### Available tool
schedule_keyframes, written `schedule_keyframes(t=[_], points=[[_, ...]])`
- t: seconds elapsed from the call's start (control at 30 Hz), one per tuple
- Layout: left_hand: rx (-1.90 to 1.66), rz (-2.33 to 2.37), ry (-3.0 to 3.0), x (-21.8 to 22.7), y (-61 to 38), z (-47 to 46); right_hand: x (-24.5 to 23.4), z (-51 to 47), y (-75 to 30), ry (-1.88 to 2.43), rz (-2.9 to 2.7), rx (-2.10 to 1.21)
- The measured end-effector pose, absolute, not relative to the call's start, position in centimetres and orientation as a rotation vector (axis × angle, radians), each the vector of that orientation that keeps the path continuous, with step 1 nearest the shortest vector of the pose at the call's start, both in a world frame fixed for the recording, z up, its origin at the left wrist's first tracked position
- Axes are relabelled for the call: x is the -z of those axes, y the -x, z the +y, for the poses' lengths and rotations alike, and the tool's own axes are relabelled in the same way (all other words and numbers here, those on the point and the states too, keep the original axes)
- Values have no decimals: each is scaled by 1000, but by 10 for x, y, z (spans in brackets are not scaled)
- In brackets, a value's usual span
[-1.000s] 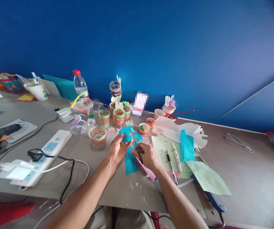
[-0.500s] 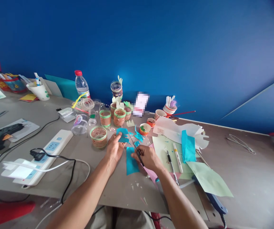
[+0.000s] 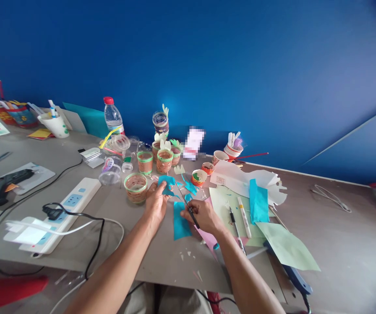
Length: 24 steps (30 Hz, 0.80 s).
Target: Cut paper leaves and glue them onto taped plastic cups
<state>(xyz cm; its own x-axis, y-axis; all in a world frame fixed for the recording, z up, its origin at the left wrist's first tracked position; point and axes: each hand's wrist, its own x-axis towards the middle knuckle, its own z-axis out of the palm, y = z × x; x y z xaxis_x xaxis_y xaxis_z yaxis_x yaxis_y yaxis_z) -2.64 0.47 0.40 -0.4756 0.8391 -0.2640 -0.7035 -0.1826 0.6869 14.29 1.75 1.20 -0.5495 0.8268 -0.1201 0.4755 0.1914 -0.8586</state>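
Note:
My left hand (image 3: pixel 157 203) is closed on a small piece of blue paper (image 3: pixel 166 185), pinched between thumb and fingers. In my right hand (image 3: pixel 202 213) are black-handled scissors (image 3: pixel 191 214), seen nearly edge-on, their thin metal blades pointing up-left at the paper's right edge. Whether the blades are apart cannot be made out. A narrow blue strip curls beside them. Under my right fingers lies a flat blue sheet (image 3: pixel 181 222), partly covered by the hand. Blue paper offcuts (image 3: pixel 190 187) lie just beyond the blades. A brown-wrapped cup with green bands (image 3: pixel 135 188) stands left of my left hand.
More wrapped cups (image 3: pixel 164 161) stand behind. On the left are a power strip (image 3: pixel 86 192) with cables, a glue gun (image 3: pixel 3 187) and a water bottle (image 3: pixel 113 115). At right lie a pen (image 3: pixel 235 224), a marker (image 3: pixel 244 217) and a green sheet (image 3: pixel 287 244).
My left hand has shifted slightly left with the blue paper, and the piece has turned a little. More of the scissor blades shows between the hands. My right hand is almost unmoved.

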Motion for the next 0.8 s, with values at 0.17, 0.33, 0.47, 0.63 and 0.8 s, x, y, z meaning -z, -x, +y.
schedule_keyframes(t=[0.17, 0.33, 0.47, 0.63, 0.8], points=[[-1879, 993, -246, -7, 26, 4, -16, 16, -143, 1208, -2026, -1442], [-1886, 1041, -272, -10, 21, 4, -27, 16, -143, 1210, -1999, -1591], [-1884, 1105, -290, -9, 21, 4, -33, 19, -149, 1205, -1998, -1659], [-1870, 1108, -288, -11, 20, 4, -35, 21, -154, 1145, -1908, -1765], [-1854, 1235, -343, -14, 18, 1, -40, 23, -159, 1185, -1868, -1704]])
